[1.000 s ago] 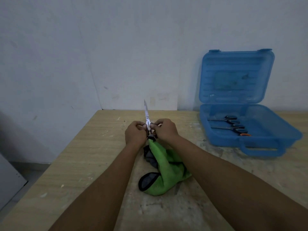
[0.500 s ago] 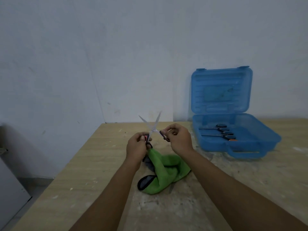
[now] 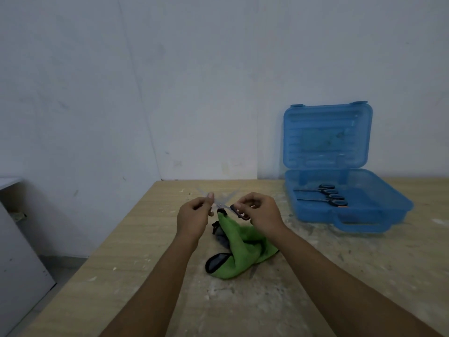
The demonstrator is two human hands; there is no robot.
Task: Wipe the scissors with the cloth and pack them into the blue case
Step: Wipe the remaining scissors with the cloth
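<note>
left hand, right hand pinch thin steel scissors, blades splayed x-wise, over crumpled green cloth; translucent ribbed blue case open.

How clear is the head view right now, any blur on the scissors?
Head view: dim, bluish light, no glare; the scissors held by left hand and right hand show blades smeared to faint streaks; green cloth and blue case read clearly.

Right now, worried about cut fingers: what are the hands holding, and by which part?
Opened scissors: right hand grips a black handle; left hand pinches the other side, exact spot blurred.
</note>
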